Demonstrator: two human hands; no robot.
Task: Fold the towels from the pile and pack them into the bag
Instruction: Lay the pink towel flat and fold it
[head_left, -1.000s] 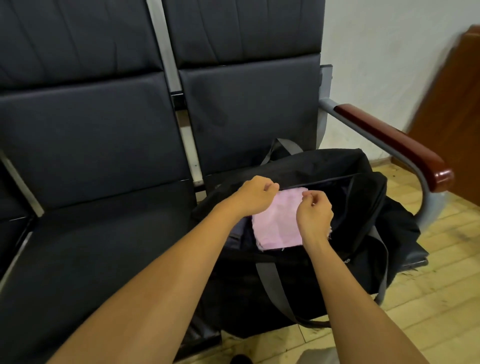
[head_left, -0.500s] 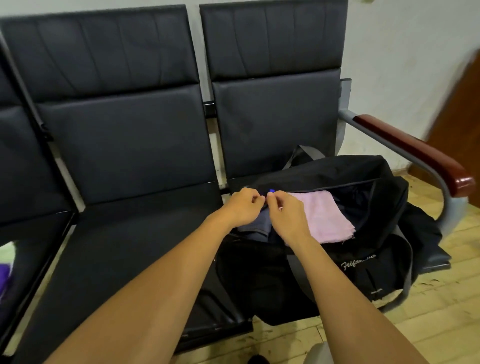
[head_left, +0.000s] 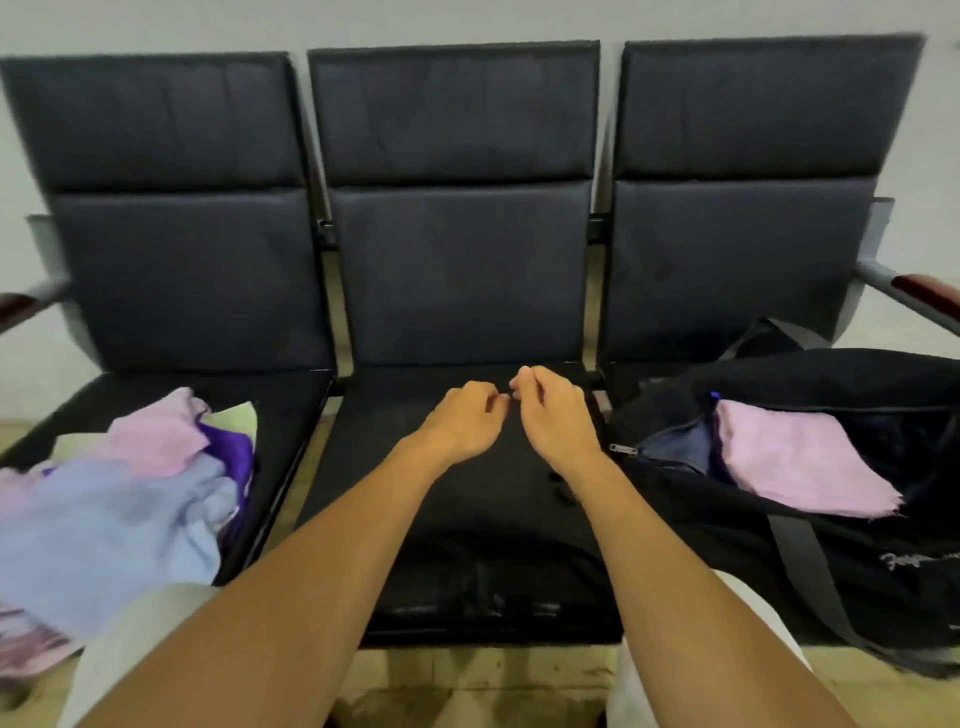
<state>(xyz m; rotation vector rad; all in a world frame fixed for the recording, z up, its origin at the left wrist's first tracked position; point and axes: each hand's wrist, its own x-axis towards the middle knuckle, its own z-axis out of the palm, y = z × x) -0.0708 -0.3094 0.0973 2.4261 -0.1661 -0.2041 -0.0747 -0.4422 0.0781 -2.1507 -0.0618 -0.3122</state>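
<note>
**Hands empty between bag and pile**

My left hand (head_left: 462, 421) and right hand (head_left: 553, 410) hover loosely curled, holding nothing, over the middle seat (head_left: 467, 545). The pink towel (head_left: 795, 457) lies in the bag (head_left: 779, 530); the pile (head_left: 119, 483) waits left. I judge its loose edge could snag the zipper

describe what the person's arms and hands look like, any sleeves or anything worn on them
Both forearms are bare to the bottom of the frame, with no sleeve in view. The left hand and the right hand wear no gloves, and no watch, ring or wristband shows. Pale trousers cover the knees below the arms.
</note>
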